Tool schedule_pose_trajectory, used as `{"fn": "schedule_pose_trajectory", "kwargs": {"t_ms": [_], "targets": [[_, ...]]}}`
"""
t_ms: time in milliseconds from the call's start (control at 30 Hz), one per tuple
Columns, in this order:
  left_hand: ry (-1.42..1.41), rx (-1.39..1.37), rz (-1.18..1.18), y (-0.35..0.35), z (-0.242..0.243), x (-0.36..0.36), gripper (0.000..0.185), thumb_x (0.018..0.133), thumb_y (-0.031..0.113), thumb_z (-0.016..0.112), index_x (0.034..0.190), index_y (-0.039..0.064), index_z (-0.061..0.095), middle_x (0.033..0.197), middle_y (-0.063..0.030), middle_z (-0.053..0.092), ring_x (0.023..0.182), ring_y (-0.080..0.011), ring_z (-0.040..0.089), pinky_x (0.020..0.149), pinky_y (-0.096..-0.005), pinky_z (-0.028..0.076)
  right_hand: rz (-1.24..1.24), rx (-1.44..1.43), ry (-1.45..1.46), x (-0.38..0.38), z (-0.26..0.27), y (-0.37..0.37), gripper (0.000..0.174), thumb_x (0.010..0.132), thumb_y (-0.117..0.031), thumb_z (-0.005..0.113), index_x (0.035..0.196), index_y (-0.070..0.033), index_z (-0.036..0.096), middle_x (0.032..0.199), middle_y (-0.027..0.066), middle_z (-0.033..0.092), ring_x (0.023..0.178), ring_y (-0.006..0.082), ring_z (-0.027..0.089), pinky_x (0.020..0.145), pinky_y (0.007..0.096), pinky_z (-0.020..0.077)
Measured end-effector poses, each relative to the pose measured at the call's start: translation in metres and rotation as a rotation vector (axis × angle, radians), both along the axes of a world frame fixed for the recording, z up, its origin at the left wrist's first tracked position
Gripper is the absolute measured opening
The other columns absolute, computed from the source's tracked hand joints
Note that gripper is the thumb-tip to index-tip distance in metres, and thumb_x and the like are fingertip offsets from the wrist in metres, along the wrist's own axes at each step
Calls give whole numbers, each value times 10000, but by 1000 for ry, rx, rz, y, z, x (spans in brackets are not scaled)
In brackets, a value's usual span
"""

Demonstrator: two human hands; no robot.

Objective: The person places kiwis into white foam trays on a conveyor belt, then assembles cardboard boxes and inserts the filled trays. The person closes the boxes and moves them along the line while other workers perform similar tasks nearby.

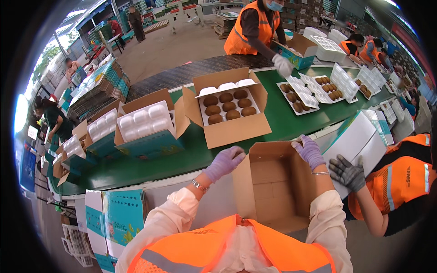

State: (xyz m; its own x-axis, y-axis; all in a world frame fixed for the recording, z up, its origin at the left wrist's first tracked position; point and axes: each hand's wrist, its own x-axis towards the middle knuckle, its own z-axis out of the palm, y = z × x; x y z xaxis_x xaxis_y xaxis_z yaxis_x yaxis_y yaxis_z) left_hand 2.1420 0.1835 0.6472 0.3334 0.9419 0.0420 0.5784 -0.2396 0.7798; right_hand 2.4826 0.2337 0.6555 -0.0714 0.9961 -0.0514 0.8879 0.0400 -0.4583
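Note:
An unfolded cardboard box (273, 191) stands in front of my body with its brown inside showing. My right hand (310, 150), in a purple glove, grips the box's upper right edge. Left of the box, my left hand (225, 163), also gloved in purple, is raised with its fingers a little bent and nothing visible in them. On the green conveyor belt (273, 126) beyond, an open carton (239, 131) holds a white tray of brown kiwifruit (231, 105), with a white foam lid (227, 88) tilted at its back.
More cartons (150, 143) with foam trays line the belt at left. Trays of kiwifruit (297, 99) lie at right. Flattened teal cartons (123, 215) stand at lower left. A co-worker's gloved hand (348, 173) holds a white carton close to my right; another co-worker (252, 30) reaches across the belt.

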Motion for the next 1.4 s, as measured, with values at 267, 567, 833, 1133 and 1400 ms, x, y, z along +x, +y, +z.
{"fn": "schedule_pose_trajectory", "kwargs": {"t_ms": [267,567,833,1133,1400], "targets": [[-181,-104,-8,96,-15,97,317,944,238,592,1133,-17,586,1023,-125,664,967,-186,622,866,-305,496,-97,33,-55,52,-3,-11,444,874,-416,619,1047,-7,593,1057,209,628,990,388,591,862,437,474],[-50,-232,106,179,-81,169,469,935,365,573,1177,-36,559,1112,-212,650,1043,-312,628,900,-376,487,-228,23,87,110,-10,-8,315,850,-326,659,954,-32,615,990,191,638,935,369,602,829,415,482],[87,-315,125,204,-115,198,543,917,435,568,1189,-35,556,1143,-239,627,1096,-347,596,949,-383,453,-222,49,95,133,-17,7,337,845,-336,665,985,-36,608,976,185,637,929,371,601,824,414,483],[332,-272,93,300,-151,296,522,900,400,576,1201,-26,541,1205,-222,580,1123,-356,557,955,-404,448,-184,149,105,162,-23,18,346,807,-304,711,994,-29,616,986,173,632,895,354,616,790,386,501],[772,521,-113,458,-191,406,356,919,152,459,1248,30,520,1405,-158,438,1334,-301,389,1091,-395,318,-230,82,125,175,-16,21,365,763,-261,741,1021,-31,624,962,175,635,868,348,623,762,398,512]]}}
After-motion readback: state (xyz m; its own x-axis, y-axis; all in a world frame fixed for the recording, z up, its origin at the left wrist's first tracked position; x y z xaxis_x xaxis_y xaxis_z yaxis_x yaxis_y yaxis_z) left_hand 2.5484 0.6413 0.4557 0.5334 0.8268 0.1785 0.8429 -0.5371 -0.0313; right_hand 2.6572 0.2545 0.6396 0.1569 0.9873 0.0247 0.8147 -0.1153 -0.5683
